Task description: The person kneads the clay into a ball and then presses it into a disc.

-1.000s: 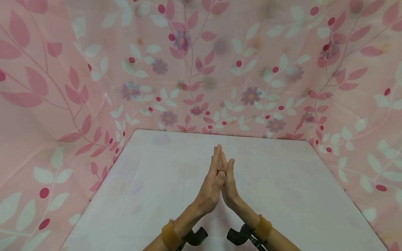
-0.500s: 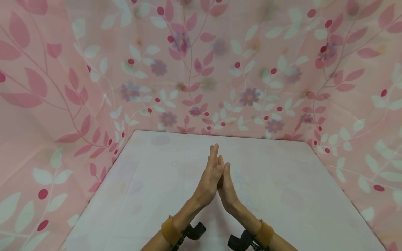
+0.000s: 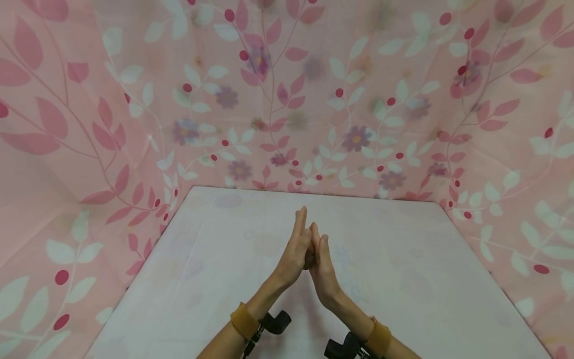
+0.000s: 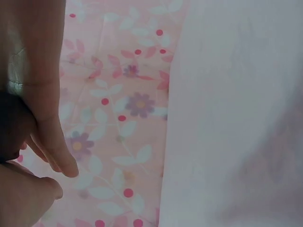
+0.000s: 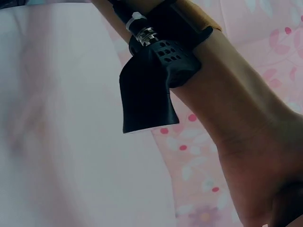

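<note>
At the left of the head view, pink floral cloth (image 3: 112, 164) rose beside the white table (image 3: 179, 279). Lower centre-left, a tan wristband (image 3: 243, 321) circled the left forearm, with a black wrist camera (image 3: 276, 322) just to its right. Near centre, the left hand (image 3: 290, 257) slanted up and right, its fingers extended. Just right of it, a small dark object (image 3: 309, 258) sat between the palms, above the table, partly hidden. The right hand (image 3: 325, 271) leaned in from the other side, fingers also extended. The two hands faced each other with the object between them; how firmly they pressed, I could not tell. Lower right of centre, a second tan band (image 3: 379, 337) ringed the right forearm.
</note>
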`<action>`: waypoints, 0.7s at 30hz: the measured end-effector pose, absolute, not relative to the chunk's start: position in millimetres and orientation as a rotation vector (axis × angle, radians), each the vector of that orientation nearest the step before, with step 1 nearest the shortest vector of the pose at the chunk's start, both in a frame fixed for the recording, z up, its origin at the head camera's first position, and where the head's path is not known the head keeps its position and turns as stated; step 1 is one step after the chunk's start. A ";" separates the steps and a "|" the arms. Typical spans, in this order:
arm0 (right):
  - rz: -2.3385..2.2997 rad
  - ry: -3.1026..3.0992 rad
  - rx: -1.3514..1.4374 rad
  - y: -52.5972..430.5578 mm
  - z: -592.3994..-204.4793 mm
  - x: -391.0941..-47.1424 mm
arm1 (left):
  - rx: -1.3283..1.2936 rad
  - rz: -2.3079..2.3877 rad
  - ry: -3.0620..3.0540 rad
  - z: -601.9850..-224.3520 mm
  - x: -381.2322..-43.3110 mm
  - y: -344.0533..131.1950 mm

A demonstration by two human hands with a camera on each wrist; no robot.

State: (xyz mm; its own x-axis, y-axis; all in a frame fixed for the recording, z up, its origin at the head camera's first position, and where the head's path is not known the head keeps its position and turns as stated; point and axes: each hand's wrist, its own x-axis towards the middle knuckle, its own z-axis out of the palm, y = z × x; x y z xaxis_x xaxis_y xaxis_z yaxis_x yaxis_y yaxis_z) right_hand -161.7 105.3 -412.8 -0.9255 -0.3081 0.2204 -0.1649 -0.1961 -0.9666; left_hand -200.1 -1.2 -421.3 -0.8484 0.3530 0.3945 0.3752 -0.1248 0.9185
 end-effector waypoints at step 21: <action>-2.389 1.971 -0.396 106.1 -396.8 -173.3 | -0.807 -2.269 -2.095 -434.8 -199.0 -2.4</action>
State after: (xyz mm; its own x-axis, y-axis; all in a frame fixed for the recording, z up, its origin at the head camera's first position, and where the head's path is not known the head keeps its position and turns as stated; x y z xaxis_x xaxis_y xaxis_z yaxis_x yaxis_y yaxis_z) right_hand -173.3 106.1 -396.8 -0.9677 -0.1747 0.1818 -0.1453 -0.2027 -0.9684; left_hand -199.0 -2.4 -434.8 -0.8708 0.3678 0.3261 0.2958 -0.1377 0.9453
